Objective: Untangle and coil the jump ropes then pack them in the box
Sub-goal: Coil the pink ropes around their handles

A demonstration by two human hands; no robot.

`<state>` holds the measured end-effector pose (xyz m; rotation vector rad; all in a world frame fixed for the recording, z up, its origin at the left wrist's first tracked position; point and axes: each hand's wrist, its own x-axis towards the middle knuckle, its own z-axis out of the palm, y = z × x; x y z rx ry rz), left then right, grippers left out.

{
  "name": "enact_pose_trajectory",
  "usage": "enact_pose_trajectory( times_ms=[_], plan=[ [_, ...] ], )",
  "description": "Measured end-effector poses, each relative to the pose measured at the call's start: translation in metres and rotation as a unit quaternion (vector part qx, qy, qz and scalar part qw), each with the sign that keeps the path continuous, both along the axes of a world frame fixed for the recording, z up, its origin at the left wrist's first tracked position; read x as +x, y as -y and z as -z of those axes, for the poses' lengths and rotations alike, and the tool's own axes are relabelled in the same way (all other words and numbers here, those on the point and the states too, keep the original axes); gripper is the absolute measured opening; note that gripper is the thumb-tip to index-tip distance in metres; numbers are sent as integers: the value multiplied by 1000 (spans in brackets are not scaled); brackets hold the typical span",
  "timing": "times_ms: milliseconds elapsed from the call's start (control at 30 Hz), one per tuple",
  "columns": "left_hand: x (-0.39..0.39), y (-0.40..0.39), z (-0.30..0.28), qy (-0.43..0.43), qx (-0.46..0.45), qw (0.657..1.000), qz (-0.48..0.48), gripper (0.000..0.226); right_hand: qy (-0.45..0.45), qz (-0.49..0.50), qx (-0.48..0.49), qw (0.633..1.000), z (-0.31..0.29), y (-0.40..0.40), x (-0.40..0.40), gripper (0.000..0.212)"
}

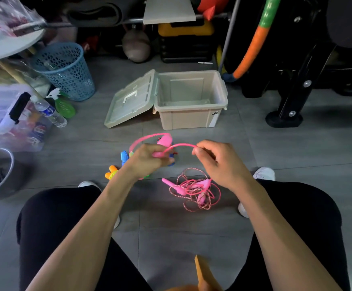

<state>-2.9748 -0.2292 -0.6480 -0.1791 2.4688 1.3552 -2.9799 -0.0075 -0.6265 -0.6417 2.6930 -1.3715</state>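
in the middle of the frame: a pink rope (179, 146) arches between the two hands, held off the floor, probably so a loop can be formed without snagging the rest.
left hand (148, 159): fingers curled round gathered pink turns and what looks like a pink handle; likely the anchor for the coil.
right hand (215, 159): thumb and fingertips pinch the rope's free run, i'd say feeding it toward the left.
just below the hands: a tangle of pink ropes (194, 191) lies on the floor tiles, not yet sorted.
centre, above the hands: the box (192, 117) stands with nothing visible in it, its lid (132, 99) flung back to the left, ready for packing.
hard to make out: coloured handles (116, 171) beside the left wrist are half hidden by it; how many ropes there are i cannot tell.
upper left: a blue basket (66, 70), well apart.
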Motion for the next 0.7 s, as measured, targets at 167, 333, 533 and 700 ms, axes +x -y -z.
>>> enact_pose_trajectory(
  times_ms=[167,333,533,700],
  plan=[
    [4,-16,-10,-99,31,993,49,10,4,-10,55,998,3,6,-1,40],
    [-1,-5,-24,-122,119,978,-119,26,64,-9,59,996,10,-2,2,31],
    [-5,6,-27,-45,247,907,-339,17,118,65,241,961,22,-12,-6,29],
    [-9,8,-15,46,83,954,-285,13,144,61,152,976,23,-5,-4,30]
  ],
)
